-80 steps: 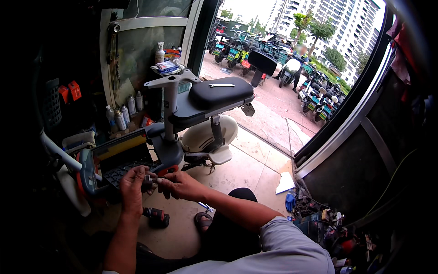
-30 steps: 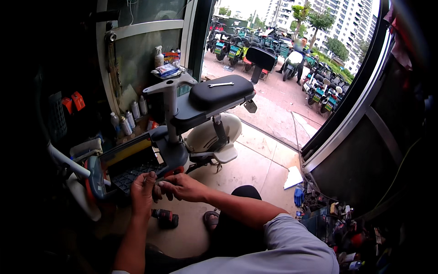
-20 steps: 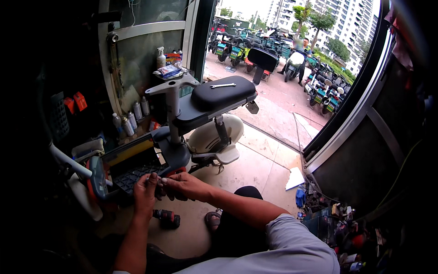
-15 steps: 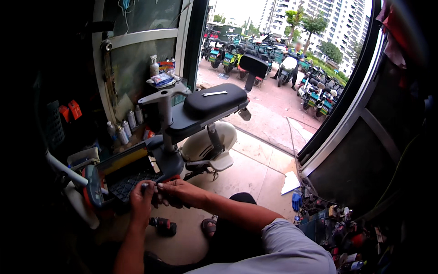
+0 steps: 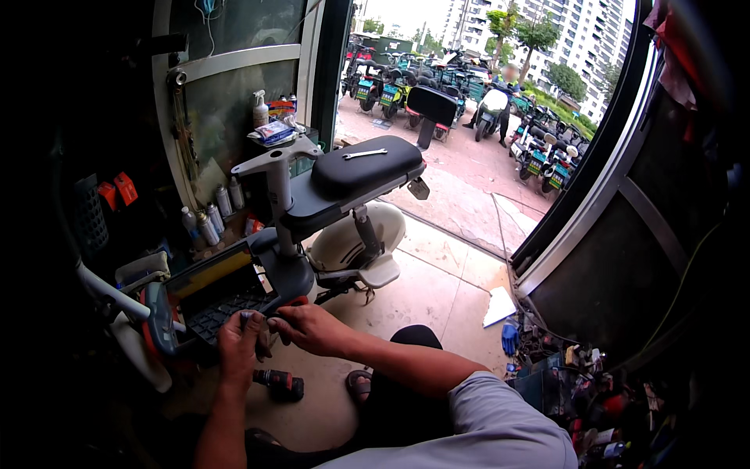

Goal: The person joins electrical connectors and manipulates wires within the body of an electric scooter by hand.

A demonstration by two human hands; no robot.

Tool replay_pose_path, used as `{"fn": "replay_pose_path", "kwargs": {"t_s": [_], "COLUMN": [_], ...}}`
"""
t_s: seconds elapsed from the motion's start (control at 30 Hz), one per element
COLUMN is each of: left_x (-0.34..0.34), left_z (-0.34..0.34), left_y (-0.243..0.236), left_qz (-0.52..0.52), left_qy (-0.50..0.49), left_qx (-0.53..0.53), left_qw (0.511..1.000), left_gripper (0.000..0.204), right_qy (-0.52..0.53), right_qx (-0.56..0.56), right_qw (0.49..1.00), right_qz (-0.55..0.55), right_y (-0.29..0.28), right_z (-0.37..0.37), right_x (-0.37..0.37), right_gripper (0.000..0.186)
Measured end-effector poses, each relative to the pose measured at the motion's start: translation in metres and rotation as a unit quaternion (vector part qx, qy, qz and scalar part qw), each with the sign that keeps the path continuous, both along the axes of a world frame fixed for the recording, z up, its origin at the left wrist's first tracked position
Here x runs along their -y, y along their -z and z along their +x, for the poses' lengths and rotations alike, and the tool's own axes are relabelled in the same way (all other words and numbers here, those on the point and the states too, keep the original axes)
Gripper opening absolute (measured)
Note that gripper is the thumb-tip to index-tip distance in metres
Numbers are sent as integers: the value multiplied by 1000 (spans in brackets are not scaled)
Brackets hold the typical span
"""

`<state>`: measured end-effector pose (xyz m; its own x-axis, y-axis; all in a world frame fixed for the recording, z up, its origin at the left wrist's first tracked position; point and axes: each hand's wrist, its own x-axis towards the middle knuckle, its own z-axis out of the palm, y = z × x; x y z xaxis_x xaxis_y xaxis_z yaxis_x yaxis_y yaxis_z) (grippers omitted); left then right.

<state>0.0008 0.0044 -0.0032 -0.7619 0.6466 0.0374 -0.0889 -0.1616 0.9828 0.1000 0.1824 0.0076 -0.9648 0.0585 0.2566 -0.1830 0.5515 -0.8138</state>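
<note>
Where ribbed black footboard (image 5: 223, 301) meets smooth grey scooter body (image 5: 293, 273), both hands' (image 5: 242, 348) (image 5: 312, 328) fingers curled, contents unclear.

Two hands, left (image 5: 241, 349) and right (image 5: 312, 328), close together on one scooter (image 5: 297, 234). One wrench (image 5: 364, 154) on its one seat (image 5: 367, 166). One drill (image 5: 279, 383) on the near floor. Four spray cans (image 5: 212, 220) far left, two orange boxes (image 5: 116, 189), one spray bottle (image 5: 260, 109).
</note>
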Motion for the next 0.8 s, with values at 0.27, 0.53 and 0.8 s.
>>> {"fn": "replay_pose_path", "kwargs": {"t_s": [0.27, 0.53, 0.8], "left_x": [-3, 1, 1], "left_z": [6, 4, 1], "left_y": [-8, -9, -3], "left_qz": [-7, 1, 59], "left_qy": [-12, -8, -8], "left_qx": [29, 84, 110], "left_qw": [999, 996, 992], "left_gripper": [41, 34, 32], "right_qy": [53, 23, 6], "right_qx": [-89, -177, -51], "right_qw": [971, 950, 988], "right_qz": [216, 257, 143], "right_y": [-14, -9, 6], "right_z": [6, 3, 2], "right_x": [2, 4, 8], "right_gripper": [13, 12, 27]}}
